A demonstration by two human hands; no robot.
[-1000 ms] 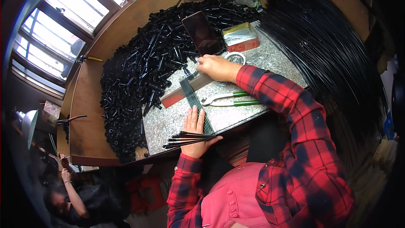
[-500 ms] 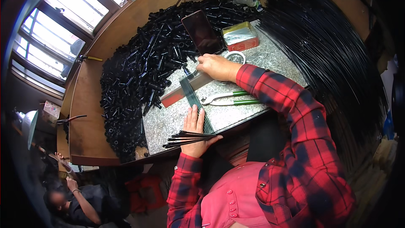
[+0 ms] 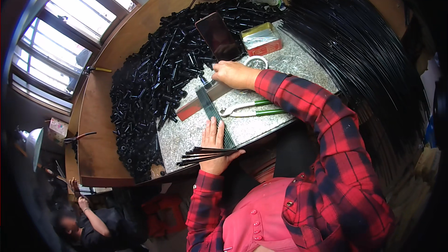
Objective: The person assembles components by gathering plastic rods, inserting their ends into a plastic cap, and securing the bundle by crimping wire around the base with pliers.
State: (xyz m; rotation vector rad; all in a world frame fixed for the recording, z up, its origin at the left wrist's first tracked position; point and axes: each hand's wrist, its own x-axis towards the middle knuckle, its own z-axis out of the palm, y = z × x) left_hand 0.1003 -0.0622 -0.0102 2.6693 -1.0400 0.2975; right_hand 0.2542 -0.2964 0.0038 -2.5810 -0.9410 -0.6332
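Observation:
My left hand (image 3: 213,144) lies with its fingers stretched out along a row of thin dark green rods (image 3: 213,108). Several black rods (image 3: 205,153) fan out across the back of this hand, meeting the green ones near my thumb. The far part of the row rests across a long block with a red side (image 3: 189,110). Beyond the rods' far end, my right hand (image 3: 232,74) is over the block with its fingertips pinched together; what is between them is too small or hidden. Pliers with green handles (image 3: 252,108) lie between my right forearm and the rods.
A speckled board (image 3: 177,151) covers the worktop. Around it are a heap of black tubular parts (image 3: 144,88), a phone (image 3: 217,36), a tin of thin wires (image 3: 261,39), a white ring-shaped dish (image 3: 256,62) and long black rods (image 3: 350,37). Another person (image 3: 95,226) sits at lower left.
The whole view has shifted slightly. Both my hands keep nearly the same places and poses. At lower left, the other person's hands have moved a little.

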